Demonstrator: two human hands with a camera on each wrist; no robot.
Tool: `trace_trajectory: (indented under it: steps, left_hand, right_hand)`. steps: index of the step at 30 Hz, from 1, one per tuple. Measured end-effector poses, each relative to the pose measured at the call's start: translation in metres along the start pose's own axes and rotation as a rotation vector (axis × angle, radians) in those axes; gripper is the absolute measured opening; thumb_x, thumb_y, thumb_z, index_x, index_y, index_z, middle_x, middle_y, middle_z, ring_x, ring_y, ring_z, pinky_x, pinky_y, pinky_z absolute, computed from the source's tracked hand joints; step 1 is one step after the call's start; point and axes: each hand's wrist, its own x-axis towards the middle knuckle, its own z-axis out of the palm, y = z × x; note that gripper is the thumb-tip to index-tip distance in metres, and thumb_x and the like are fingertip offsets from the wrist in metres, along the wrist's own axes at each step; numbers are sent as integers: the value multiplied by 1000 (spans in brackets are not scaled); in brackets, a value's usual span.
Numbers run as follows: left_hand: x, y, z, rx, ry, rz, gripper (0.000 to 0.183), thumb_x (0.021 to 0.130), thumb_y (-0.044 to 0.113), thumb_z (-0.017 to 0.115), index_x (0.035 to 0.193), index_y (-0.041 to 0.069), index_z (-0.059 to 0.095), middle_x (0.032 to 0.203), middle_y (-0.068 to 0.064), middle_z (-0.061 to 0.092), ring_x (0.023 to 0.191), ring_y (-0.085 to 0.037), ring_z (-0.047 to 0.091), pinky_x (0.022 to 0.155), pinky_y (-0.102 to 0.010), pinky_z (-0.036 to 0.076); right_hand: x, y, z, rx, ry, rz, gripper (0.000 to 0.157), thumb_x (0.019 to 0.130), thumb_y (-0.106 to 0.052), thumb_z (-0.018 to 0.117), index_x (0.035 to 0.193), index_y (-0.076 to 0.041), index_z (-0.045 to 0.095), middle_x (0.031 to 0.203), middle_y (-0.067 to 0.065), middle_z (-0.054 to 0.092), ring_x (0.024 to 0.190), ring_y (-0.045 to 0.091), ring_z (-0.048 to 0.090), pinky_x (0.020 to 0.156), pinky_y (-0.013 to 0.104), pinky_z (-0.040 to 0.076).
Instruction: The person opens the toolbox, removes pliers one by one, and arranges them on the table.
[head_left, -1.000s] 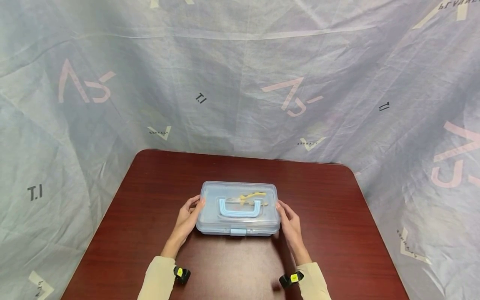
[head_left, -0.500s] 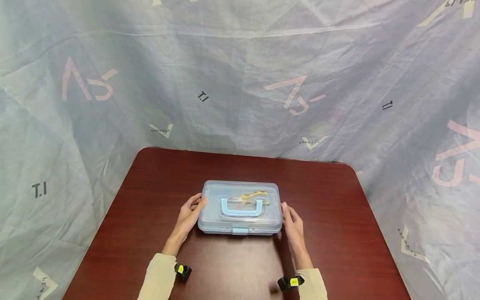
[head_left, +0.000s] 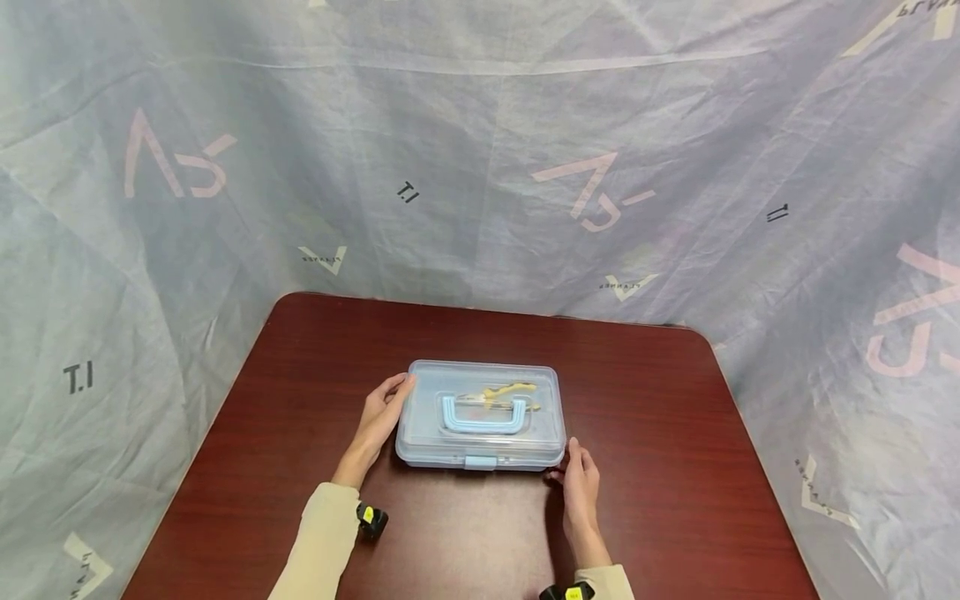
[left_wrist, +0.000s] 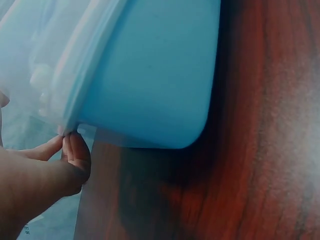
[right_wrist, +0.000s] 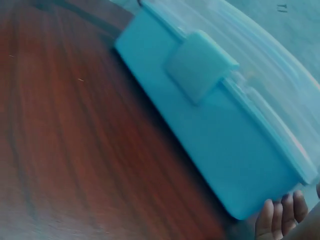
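Observation:
A clear-lidded blue plastic toolbox (head_left: 480,446) sits on the table, its lid down. The light blue carrying handle (head_left: 483,427) lies folded on top. On the front side, the latch (right_wrist: 200,65) lies against the body. Through the lid, a yellow-and-black-handled tool (head_left: 510,390), like pliers, is visible. My left hand (head_left: 377,421) holds the box's left edge near the back corner, thumb on the lid rim and fingertips (left_wrist: 75,150) under the rim. Beside the front right corner is my right hand (head_left: 581,492), fingers loosely bent; whether they touch the box I cannot tell.
The dark red wooden table (head_left: 675,450) surrounds the box. A grey printed cloth (head_left: 480,167) hangs behind the table and along both sides. Black wrist cameras (head_left: 371,521) sit on both wrists.
My right hand has left the box's right side and moved toward its front right corner. My left hand has slid slightly back along the left edge. The box has barely shifted.

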Motion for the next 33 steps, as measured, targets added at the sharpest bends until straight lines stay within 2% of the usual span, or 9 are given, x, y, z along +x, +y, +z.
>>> trace_trajectory:
  steps: [5, 10, 14, 16, 20, 22, 24, 28, 33]
  left_hand:
    - [3, 3, 0, 14, -2, -13, 73, 80, 66, 60, 134, 18, 52, 131, -4, 54, 113, -20, 52, 92, -37, 42]
    - [6, 4, 0, 33, 2, -16, 73, 78, 67, 61, 132, 19, 53, 130, -5, 54, 115, -21, 50, 95, -41, 40]
    - [8, 3, 1, 18, 8, -20, 73, 78, 66, 62, 132, 18, 54, 129, -5, 55, 115, -22, 51, 95, -42, 41]
    - [8, 3, 2, 12, 10, -20, 71, 77, 66, 63, 131, 19, 55, 128, -5, 55, 115, -21, 51, 95, -42, 42]
    - [8, 2, 2, 3, 7, -17, 67, 78, 65, 63, 129, 21, 56, 126, -3, 56, 114, -19, 51, 94, -41, 42]
    - [8, 2, 2, -2, 6, -12, 67, 79, 65, 63, 128, 20, 56, 125, -4, 56, 114, -19, 51, 94, -40, 42]
    - [9, 1, 2, -10, 11, -10, 67, 78, 64, 63, 128, 20, 56, 124, -5, 57, 113, -19, 52, 94, -39, 42]
    - [9, -1, 2, -17, 16, -6, 67, 78, 63, 64, 128, 19, 57, 124, -5, 56, 113, -19, 52, 93, -38, 43]
    - [9, -1, 1, -25, -7, 1, 65, 78, 63, 64, 127, 20, 57, 124, -3, 56, 114, -19, 51, 94, -39, 42]
  right_hand:
    - [11, 45, -7, 28, 10, 32, 31, 95, -36, 52, 95, -5, 56, 80, 3, 62, 65, 11, 62, 56, 27, 53]
    - [6, 61, -4, 37, -37, 115, 24, 93, -17, 48, 102, 5, 55, 85, 11, 67, 67, 17, 67, 56, 30, 54]
    - [-8, 60, 5, 8, -95, 176, 30, 91, -20, 52, 106, 6, 59, 91, 13, 71, 73, 21, 69, 59, 32, 55]
    - [-17, 58, 9, -10, -150, 186, 38, 89, -29, 58, 107, 4, 60, 94, 12, 71, 77, 21, 69, 61, 32, 55]
    - [-31, 56, 18, -30, -261, 185, 70, 73, -57, 67, 110, 2, 62, 101, 11, 71, 81, 22, 69, 65, 32, 55]
    - [-35, 56, 21, -25, -313, 188, 78, 68, -64, 68, 112, 1, 63, 102, 11, 70, 82, 21, 69, 66, 31, 55]
    - [-39, 55, 25, -12, -365, 190, 76, 73, -62, 67, 115, 1, 62, 105, 13, 70, 84, 22, 69, 68, 32, 55]
    - [-46, 49, 34, -13, -458, 198, 56, 87, -49, 61, 117, -2, 61, 106, 11, 70, 88, 22, 68, 72, 31, 54]
    - [-61, 17, 48, 7, -535, 190, 56, 91, -42, 59, 120, 5, 56, 110, 19, 67, 98, 29, 65, 80, 34, 53]
